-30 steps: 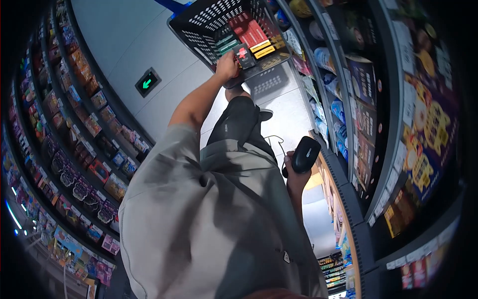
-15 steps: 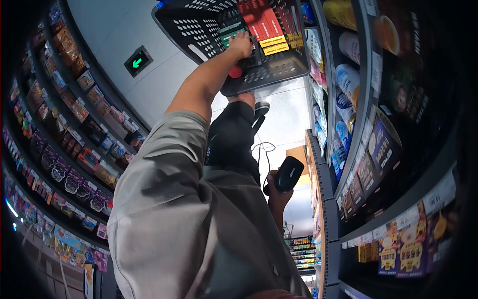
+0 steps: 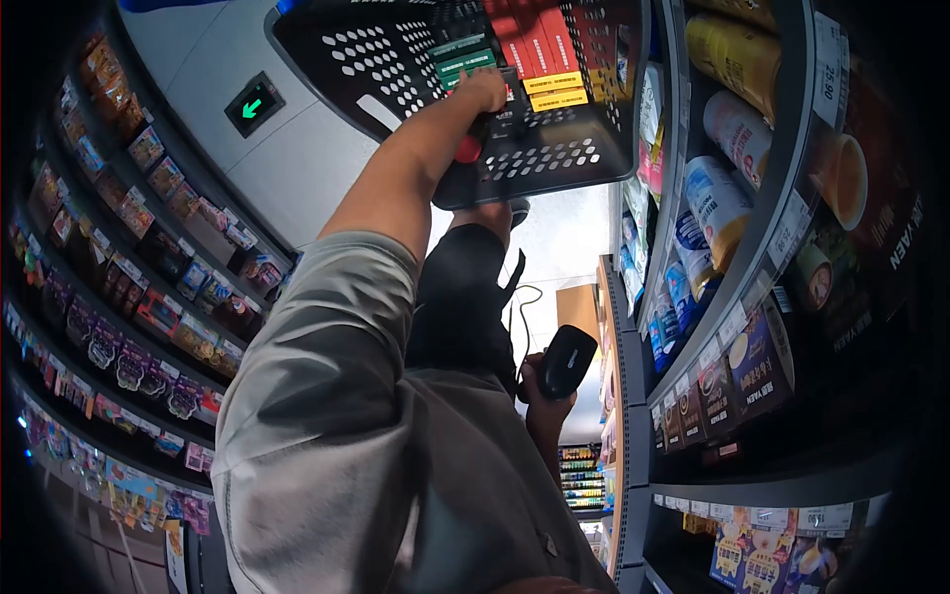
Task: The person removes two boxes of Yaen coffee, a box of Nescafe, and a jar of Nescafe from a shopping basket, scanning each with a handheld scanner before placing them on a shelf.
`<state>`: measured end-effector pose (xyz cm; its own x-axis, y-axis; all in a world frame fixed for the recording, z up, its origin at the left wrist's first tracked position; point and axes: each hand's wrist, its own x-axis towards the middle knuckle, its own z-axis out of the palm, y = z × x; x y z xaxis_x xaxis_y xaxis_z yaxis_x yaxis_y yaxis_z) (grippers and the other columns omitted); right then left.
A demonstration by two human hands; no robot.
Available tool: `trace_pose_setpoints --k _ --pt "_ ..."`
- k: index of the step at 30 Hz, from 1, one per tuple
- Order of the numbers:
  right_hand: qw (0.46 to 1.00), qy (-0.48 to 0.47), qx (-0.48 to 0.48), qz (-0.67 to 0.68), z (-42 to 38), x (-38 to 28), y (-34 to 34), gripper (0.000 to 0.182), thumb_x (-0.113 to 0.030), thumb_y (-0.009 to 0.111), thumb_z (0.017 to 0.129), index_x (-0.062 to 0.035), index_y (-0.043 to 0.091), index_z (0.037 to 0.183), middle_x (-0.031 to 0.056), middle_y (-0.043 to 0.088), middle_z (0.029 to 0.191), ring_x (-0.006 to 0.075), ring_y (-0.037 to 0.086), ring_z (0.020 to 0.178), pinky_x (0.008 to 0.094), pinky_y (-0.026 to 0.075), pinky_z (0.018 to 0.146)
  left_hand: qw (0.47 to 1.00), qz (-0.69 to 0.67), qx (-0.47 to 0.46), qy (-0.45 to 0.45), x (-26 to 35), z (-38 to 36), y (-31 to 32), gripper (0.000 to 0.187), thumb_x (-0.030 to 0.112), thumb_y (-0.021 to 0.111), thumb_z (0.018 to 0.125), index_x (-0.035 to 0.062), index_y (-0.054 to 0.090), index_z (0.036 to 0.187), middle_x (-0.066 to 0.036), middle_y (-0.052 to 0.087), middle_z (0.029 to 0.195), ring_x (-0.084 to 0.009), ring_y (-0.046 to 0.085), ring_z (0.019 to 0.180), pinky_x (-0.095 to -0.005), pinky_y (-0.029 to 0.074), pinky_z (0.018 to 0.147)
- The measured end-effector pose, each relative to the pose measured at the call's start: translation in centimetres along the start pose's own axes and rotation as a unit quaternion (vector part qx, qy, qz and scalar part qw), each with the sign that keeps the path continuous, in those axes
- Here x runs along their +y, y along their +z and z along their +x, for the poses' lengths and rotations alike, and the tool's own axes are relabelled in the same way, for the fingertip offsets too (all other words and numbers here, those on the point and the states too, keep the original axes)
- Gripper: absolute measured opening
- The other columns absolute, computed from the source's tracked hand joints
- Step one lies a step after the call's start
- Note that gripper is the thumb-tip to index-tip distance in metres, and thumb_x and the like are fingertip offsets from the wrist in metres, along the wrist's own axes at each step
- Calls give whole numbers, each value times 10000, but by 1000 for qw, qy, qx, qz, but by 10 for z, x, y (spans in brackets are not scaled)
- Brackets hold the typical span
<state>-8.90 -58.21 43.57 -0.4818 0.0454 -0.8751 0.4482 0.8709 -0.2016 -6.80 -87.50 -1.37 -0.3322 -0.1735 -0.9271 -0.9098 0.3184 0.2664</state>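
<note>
My left hand [image 3: 482,91] reaches down into a black perforated shopping basket [image 3: 396,104], fingers curled. It is beside green boxes [image 3: 465,65] and against a dark object with pale print [image 3: 507,127]; what the fingers grip, if anything, is hidden. Red boxes [image 3: 529,42] and yellow boxes [image 3: 554,89] lie to the right in the basket. Something round and red [image 3: 468,149] shows below my wrist. Low by my body, my right hand [image 3: 539,381] is wrapped round a rounded black handheld device [image 3: 571,361]. A thin dark cable [image 3: 524,302] hangs near it.
Shelves of small packets [image 3: 139,267] run along the left. Shelves on the right hold canisters [image 3: 714,203] and boxed goods [image 3: 757,371], close to the basket's right side. A green arrow sign [image 3: 252,105] is set in the pale tiled floor [image 3: 193,59].
The basket appears larger and nearer, and the view has shifted a little. My left hand stays inside it. My right hand, with the black device, appears slightly lower and further left.
</note>
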Motion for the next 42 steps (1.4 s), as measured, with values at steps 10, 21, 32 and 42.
trace_pose_setpoints --k 10,21,32,42 --pt "997 -7 -4 83 3 -9 1 221 -34 754 778 -21 662 979 58 688 916 147 649 878 301 500 825 995 47 90 21 5 -22 -1 425 179 566 856 -2 485 1233 -203 542 1295 -333 489 1254 -577 257 1078" --pt "992 -78 36 96 -11 -29 6 204 12 723 782 -5 640 968 43 648 844 116 608 714 242 473 613 993 51 66 87 13 -40 -7 408 102 634 813 56 548 1209 -199 542 1266 -347 541 1192 -524 420 984" --pt "987 -115 54 96 -47 -53 -8 211 9 728 791 9 640 983 62 663 900 136 621 823 270 507 721 971 39 141 189 15 -120 -37 403 158 641 850 34 559 1224 -226 575 1136 -380 571 1096 -433 475 928" --pt "957 -213 88 174 -53 -38 -25 472 8 708 793 37 537 1232 123 630 1186 192 614 1050 298 482 868 898 -69 204 385 52 -281 -96 483 247 645 889 0 547 1293 -216 593 936 -352 583 915 -402 455 843"
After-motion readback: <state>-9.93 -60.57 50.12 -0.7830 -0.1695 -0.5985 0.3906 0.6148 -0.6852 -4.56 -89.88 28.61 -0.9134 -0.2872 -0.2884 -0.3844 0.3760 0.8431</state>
